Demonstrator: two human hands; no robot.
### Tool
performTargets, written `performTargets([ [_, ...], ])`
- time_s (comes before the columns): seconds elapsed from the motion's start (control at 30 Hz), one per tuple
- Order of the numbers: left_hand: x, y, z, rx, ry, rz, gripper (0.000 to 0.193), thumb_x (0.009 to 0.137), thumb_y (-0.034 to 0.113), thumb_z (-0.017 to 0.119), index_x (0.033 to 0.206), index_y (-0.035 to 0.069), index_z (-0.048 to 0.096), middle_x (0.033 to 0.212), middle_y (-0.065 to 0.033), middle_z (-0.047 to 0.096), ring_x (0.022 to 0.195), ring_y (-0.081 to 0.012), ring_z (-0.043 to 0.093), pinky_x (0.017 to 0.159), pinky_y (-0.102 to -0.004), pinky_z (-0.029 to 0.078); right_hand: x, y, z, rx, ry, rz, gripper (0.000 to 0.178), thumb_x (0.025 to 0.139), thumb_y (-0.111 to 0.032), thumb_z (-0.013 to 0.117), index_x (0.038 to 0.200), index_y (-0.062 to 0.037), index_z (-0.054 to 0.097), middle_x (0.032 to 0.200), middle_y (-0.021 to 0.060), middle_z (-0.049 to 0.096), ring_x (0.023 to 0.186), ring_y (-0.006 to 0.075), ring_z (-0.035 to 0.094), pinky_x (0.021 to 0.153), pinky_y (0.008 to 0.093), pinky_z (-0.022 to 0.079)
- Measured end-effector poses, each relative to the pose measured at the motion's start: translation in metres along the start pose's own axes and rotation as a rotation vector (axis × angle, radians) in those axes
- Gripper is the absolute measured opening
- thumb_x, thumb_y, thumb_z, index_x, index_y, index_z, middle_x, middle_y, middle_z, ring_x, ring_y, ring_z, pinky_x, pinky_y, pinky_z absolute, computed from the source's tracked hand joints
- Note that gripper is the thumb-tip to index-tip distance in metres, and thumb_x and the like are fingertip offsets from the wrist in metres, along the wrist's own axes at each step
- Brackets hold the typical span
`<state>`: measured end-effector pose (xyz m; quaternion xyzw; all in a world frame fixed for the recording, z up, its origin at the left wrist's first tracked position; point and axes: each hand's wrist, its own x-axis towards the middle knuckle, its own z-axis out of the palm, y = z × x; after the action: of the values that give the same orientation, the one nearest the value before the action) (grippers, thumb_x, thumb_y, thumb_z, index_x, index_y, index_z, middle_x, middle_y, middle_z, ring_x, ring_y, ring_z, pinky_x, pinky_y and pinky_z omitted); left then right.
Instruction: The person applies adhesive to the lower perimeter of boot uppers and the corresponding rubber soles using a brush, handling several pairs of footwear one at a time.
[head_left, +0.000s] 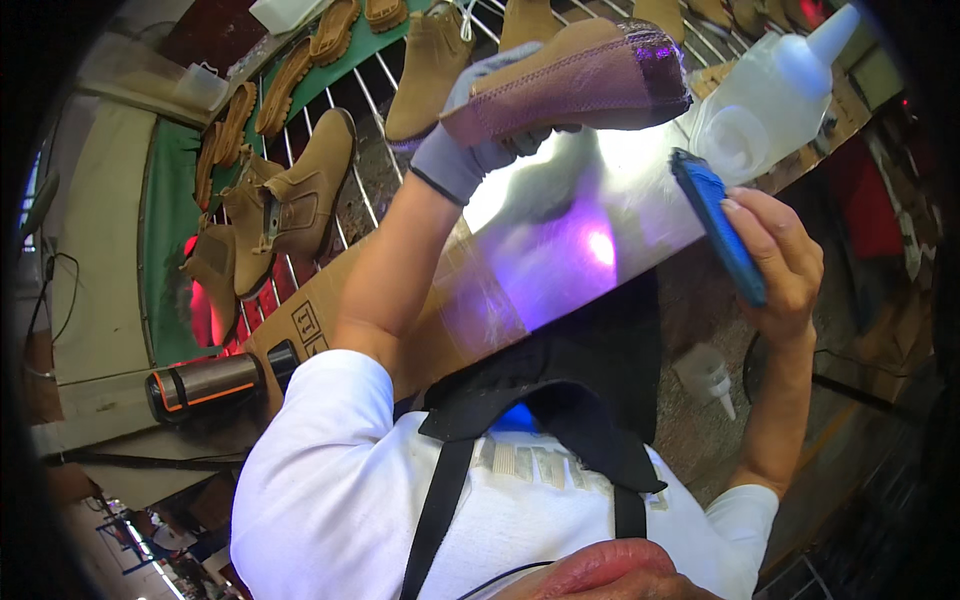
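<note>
A grey work glove covers my left hand [465, 150], which is closed around a tan suede boot [560, 85]. The boot lies sideways in the air, its dark, shiny end pointing right and a stitched seam along its side. My bare right hand [780, 250] grips a blue brush [722, 225] with a dark edge at its upper end, apart from the boot. Just beyond the brush, a translucent white plastic bottle [775, 100] with a cone nozzle rests tilted, a round opening in its side. Beneath the boot is a shiny metal sheet [560, 235].
Several tan boots [315, 190] stand on a metal bar rack [370, 180] at the left and back. Loose soles [285, 85] lie on a green surface. Cardboard [440, 330] covers the near edge, with a thermos [205, 388] at its left. A small nozzle bottle [705, 375] sits lower right.
</note>
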<state>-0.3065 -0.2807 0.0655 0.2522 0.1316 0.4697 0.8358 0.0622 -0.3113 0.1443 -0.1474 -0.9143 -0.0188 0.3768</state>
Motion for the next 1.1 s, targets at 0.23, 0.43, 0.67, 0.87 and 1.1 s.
performTargets([
  [0.23, -0.004, -0.023, -0.002, 0.103, 0.044, 0.151, 0.063, 0.108, 0.041, 0.049, 0.136, -0.015, 0.05, 0.106, -0.0298, 0.069, 0.058, -0.0055, 0.057, 0.044, -0.0119, 0.045, -0.038, 0.002, 0.032, 0.635, 0.527, 0.748, 0.022, 0.097, -0.006, 0.071, 0.116, 0.0058, 0.069, 0.106, 0.012, 0.072, 0.088, 0.0177, 0.07, 0.08, 0.0295, 0.059],
  [0.43, 0.006, -0.022, 0.023, -0.138, 0.172, 0.033, 0.064, 0.107, 0.047, 0.042, 0.132, -0.011, 0.054, 0.096, -0.0324, 0.069, 0.058, -0.0148, 0.065, 0.043, -0.0187, 0.052, -0.062, 0.017, 0.056, 0.877, 0.722, 1.008, 0.023, 0.1, -0.014, 0.068, 0.115, 0.0035, 0.069, 0.103, 0.0126, 0.074, 0.086, 0.0213, 0.074, 0.073, 0.0291, 0.062],
  [0.67, 0.003, -0.029, 0.013, -0.018, 0.203, 0.073, 0.072, 0.103, 0.041, 0.051, 0.142, -0.019, 0.041, 0.106, -0.0215, 0.066, 0.056, -0.0031, 0.043, 0.044, -0.0148, 0.04, -0.079, 0.057, 0.062, 1.268, 0.953, 1.277, 0.032, 0.104, -0.026, 0.059, 0.116, 0.003, 0.064, 0.097, 0.0159, 0.073, 0.083, 0.026, 0.073, 0.071, 0.0346, 0.062],
  [0.87, 0.007, -0.033, 0.021, 0.147, 0.238, 0.09, 0.072, 0.104, 0.044, 0.049, 0.14, -0.018, 0.043, 0.105, -0.0228, 0.066, 0.056, -0.003, 0.047, 0.044, -0.0136, 0.041, -0.09, 0.092, 0.085, 1.177, 0.9, 1.354, 0.03, 0.101, -0.031, 0.065, 0.102, -0.0007, 0.064, 0.083, 0.0084, 0.069, 0.071, 0.0183, 0.068, 0.06, 0.0299, 0.06],
  [1.1, 0.016, -0.04, 0.03, -0.005, 0.234, 0.095, 0.072, 0.106, 0.046, 0.047, 0.138, -0.018, 0.045, 0.096, -0.0234, 0.064, 0.055, -0.0054, 0.045, 0.041, -0.0163, 0.042, -0.08, 0.076, 0.103, 1.047, 0.786, 1.472, 0.036, 0.098, -0.033, 0.07, 0.093, 0.0024, 0.064, 0.08, 0.01, 0.068, 0.062, 0.0184, 0.068, 0.056, 0.0297, 0.059],
])
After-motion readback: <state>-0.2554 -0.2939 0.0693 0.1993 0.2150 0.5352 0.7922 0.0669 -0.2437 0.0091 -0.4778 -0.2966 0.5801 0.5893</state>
